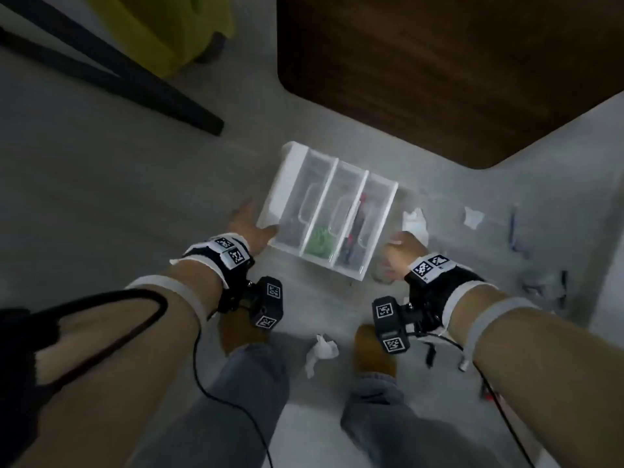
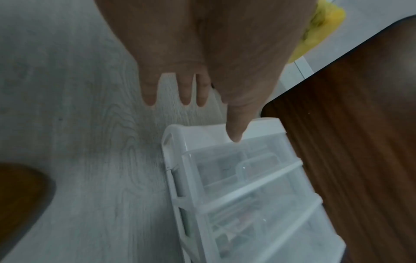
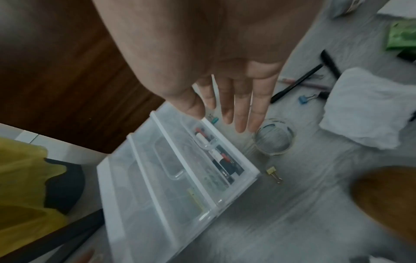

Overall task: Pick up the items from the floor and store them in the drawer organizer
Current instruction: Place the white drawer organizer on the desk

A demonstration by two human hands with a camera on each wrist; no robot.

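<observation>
A clear plastic drawer organizer (image 1: pixel 297 170) with three long compartments lies on the grey floor. It holds red and black markers (image 3: pixel 216 156) in the right compartment and something green (image 1: pixel 319 243) in the middle one. My left hand (image 1: pixel 255 226) is at its near left corner, fingers straight, with the thumb (image 2: pixel 234 131) over the corner rim (image 2: pixel 171 131). My right hand (image 3: pixel 225 115) hovers with straight fingers just right of the organizer (image 3: pixel 126 178), holding nothing. Loose on the floor lie a clear round container (image 3: pixel 273 140), a yellow binder clip (image 3: pixel 273 174), a blue clip (image 3: pixel 303 98) and black pens (image 3: pixel 297 83).
A dark wooden tabletop (image 1: pixel 439 62) overhangs beyond the organizer. Black frame legs (image 1: pixel 135 79) and a yellow object (image 1: pixel 169 25) are at the far left. Crumpled white paper (image 1: pixel 320 352) lies between my feet (image 1: pixel 374 352), and another wad (image 3: pixel 369 110) and a green packet (image 3: pixel 403 35) lie at the right.
</observation>
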